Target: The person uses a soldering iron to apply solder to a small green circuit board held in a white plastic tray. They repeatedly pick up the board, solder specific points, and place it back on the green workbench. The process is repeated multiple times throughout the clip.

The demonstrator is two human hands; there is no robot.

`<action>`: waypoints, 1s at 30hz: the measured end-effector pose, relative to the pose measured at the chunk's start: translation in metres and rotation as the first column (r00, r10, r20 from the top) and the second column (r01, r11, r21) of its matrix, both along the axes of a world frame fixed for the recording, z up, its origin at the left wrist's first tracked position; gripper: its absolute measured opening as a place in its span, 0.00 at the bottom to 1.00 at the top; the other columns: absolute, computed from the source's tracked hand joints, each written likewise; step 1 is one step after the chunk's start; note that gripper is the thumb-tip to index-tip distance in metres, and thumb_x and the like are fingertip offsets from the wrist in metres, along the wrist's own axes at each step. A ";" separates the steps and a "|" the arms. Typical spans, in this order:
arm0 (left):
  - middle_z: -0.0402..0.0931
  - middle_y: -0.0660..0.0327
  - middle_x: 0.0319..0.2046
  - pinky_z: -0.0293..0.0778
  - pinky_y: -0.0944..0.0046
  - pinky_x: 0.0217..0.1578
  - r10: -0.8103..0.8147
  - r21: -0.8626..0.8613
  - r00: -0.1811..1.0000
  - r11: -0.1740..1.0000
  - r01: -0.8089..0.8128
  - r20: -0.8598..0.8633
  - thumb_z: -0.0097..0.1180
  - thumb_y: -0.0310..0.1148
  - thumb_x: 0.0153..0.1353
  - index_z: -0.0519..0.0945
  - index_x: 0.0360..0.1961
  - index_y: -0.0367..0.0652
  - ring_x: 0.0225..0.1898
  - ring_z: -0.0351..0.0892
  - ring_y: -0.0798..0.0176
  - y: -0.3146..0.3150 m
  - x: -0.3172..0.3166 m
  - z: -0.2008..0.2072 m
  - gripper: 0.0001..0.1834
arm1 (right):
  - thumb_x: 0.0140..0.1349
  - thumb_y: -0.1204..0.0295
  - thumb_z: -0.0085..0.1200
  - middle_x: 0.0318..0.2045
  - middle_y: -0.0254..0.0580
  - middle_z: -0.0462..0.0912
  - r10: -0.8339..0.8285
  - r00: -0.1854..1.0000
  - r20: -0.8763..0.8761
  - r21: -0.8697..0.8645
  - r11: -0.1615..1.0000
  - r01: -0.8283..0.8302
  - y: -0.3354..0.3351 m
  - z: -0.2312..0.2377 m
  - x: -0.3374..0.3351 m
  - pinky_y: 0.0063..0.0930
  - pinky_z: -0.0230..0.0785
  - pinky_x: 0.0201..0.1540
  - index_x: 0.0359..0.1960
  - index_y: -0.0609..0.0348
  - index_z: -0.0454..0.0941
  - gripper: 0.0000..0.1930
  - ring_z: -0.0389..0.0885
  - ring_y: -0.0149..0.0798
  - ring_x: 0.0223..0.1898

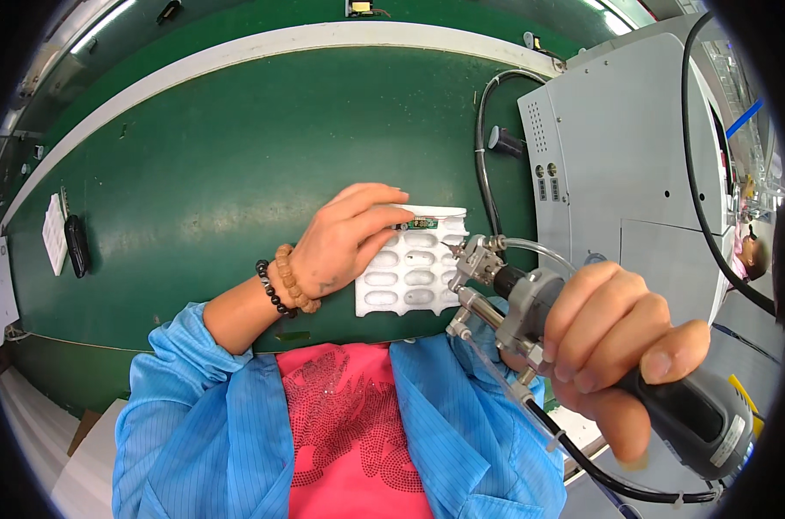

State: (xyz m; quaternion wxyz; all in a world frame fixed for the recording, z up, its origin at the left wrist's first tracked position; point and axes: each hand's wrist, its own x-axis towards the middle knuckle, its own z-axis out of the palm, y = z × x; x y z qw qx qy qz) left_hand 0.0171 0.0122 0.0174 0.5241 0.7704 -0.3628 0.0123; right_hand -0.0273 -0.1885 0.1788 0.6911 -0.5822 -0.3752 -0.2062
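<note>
My left hand [349,229], with beaded bracelets at its wrist, reaches over a white tray [368,304] with rows of oval hollows. Its fingers are closed at the left end of a small green circuit board [423,223] near the tray's far edge; they partly hide the board. My right hand [621,346] is wrapped round the black body of a powered screwdriver [531,311] with a silver head, a clear feed tube and a black hose. The screwdriver's tip points left, over the tray's right side and apart from the board.
A large grey machine [617,147] stands at the right, with a black hose [480,147] running beside it. A small dark cylinder [506,142] lies near its left side. At the far left of the green table [237,147] are a white pad [55,233] and a black case [77,246].
</note>
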 end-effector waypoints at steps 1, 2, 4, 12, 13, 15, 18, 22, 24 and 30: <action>0.82 0.52 0.47 0.76 0.54 0.53 0.010 -0.003 0.999 1.000 -0.010 -0.037 0.66 0.20 0.52 0.82 0.46 0.38 0.51 0.80 0.48 0.002 0.000 0.002 0.18 | 0.60 0.50 0.64 0.23 0.31 0.75 0.015 1.000 -0.006 0.002 1.000 -0.015 0.003 -0.002 0.004 0.17 0.71 0.20 0.45 0.56 0.65 0.27 0.74 0.26 0.19; 0.82 0.52 0.46 0.76 0.54 0.52 0.001 -0.020 0.997 1.000 -0.003 -0.078 0.67 0.20 0.51 0.83 0.44 0.38 0.51 0.80 0.48 0.001 0.002 0.003 0.17 | 0.60 0.50 0.64 0.22 0.31 0.74 -0.018 1.000 -0.015 -0.013 1.000 0.017 0.006 -0.001 0.007 0.17 0.70 0.20 0.46 0.56 0.65 0.27 0.74 0.26 0.19; 0.82 0.53 0.45 0.77 0.55 0.51 0.010 -0.057 0.995 0.998 -0.016 -0.095 0.68 0.21 0.49 0.83 0.43 0.38 0.50 0.81 0.48 -0.004 0.003 0.003 0.17 | 0.61 0.50 0.63 0.22 0.31 0.74 -0.082 0.996 -0.027 -0.037 0.996 0.081 0.015 0.000 0.011 0.17 0.70 0.19 0.46 0.57 0.65 0.27 0.74 0.26 0.19; 0.83 0.55 0.41 0.76 0.55 0.51 0.053 -0.051 0.999 0.997 -0.053 -0.009 0.69 0.25 0.49 0.83 0.41 0.38 0.48 0.81 0.50 0.001 0.008 -0.007 0.16 | 0.63 0.47 0.59 0.22 0.31 0.73 -0.079 0.996 -0.044 -0.046 0.996 0.077 0.027 -0.015 0.028 0.18 0.68 0.18 0.48 0.57 0.66 0.27 0.73 0.26 0.18; 0.83 0.55 0.41 0.75 0.54 0.51 0.054 -0.048 0.999 0.997 -0.054 -0.006 0.69 0.25 0.49 0.83 0.41 0.38 0.48 0.81 0.50 0.000 0.008 -0.007 0.16 | 0.63 0.47 0.58 0.22 0.30 0.73 -0.076 0.996 -0.046 -0.056 0.996 0.074 0.025 -0.016 0.029 0.18 0.68 0.18 0.48 0.57 0.66 0.27 0.73 0.26 0.18; 0.83 0.55 0.41 0.75 0.54 0.52 0.043 -0.040 0.999 0.998 -0.044 -0.020 0.69 0.26 0.49 0.84 0.41 0.38 0.48 0.81 0.50 0.006 0.013 -0.003 0.16 | 0.63 0.47 0.58 0.22 0.30 0.73 -0.079 0.994 -0.073 -0.073 0.995 0.074 0.029 -0.014 0.036 0.18 0.68 0.18 0.48 0.56 0.66 0.27 0.73 0.26 0.18; 0.82 0.55 0.41 0.75 0.55 0.51 0.025 -0.042 0.999 0.999 -0.026 -0.026 0.69 0.26 0.49 0.84 0.42 0.38 0.47 0.81 0.50 0.009 0.019 -0.001 0.16 | 0.63 0.46 0.58 0.22 0.30 0.73 -0.100 0.990 -0.096 -0.083 0.992 0.092 0.034 -0.013 0.040 0.19 0.67 0.18 0.49 0.56 0.66 0.28 0.73 0.26 0.18; 0.82 0.55 0.40 0.75 0.54 0.51 0.026 -0.046 0.999 0.999 -0.027 -0.023 0.69 0.25 0.49 0.83 0.41 0.38 0.47 0.81 0.51 0.010 0.017 -0.003 0.16 | 0.63 0.47 0.58 0.22 0.30 0.73 -0.085 0.991 -0.107 -0.087 0.993 0.076 0.036 -0.014 0.040 0.19 0.67 0.18 0.49 0.56 0.66 0.28 0.73 0.26 0.18; 0.82 0.55 0.40 0.75 0.54 0.52 0.022 -0.055 1.000 0.998 -0.023 -0.023 0.69 0.25 0.49 0.83 0.41 0.38 0.47 0.81 0.50 0.010 0.018 -0.002 0.16 | 0.63 0.47 0.58 0.22 0.29 0.73 -0.083 0.990 -0.113 -0.099 0.993 0.072 0.038 -0.014 0.043 0.19 0.67 0.18 0.49 0.56 0.66 0.28 0.73 0.26 0.18; 0.82 0.55 0.40 0.77 0.54 0.50 0.023 -0.069 1.000 0.997 -0.022 0.009 0.68 0.24 0.49 0.83 0.40 0.37 0.45 0.82 0.50 0.012 0.017 -0.003 0.15 | 0.63 0.50 0.60 0.21 0.29 0.72 -0.068 0.989 -0.131 -0.079 0.995 0.058 0.044 -0.018 0.048 0.19 0.66 0.18 0.47 0.55 0.65 0.25 0.72 0.25 0.17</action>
